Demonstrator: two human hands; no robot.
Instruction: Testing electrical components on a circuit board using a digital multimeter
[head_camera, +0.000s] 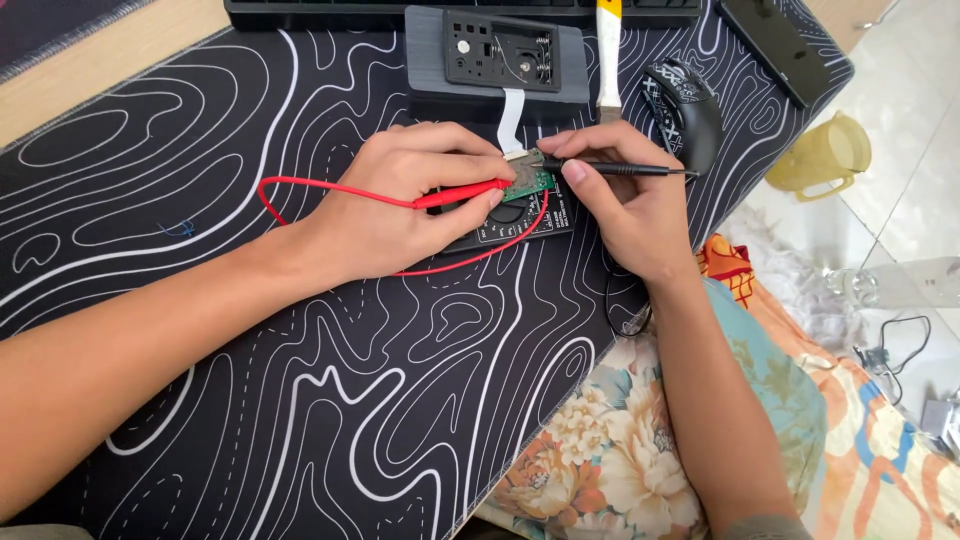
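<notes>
Left hand lying over the black meter, fingers pressed together and pinching the red probe, tip of it pointing at the small green circuit board. Right hand coming in from the other side, fingers closed in a pen grip on the black probe, its tip meeting the same board. Board sitting between the two hands, right on top of the meter, near the far middle of the bench mat with its white wavy lines. Red lead looping out to the left and curling back under the left palm; black lead hanging off the mat's edge below the right wrist. White ribbon cable running from the board up to the grey opened case just behind. Black mouse resting just beside the right hand, yellow-handled tool lying next to the case. Floral cloth showing under the right forearm, yellow jug standing on the floor well apart.
</notes>
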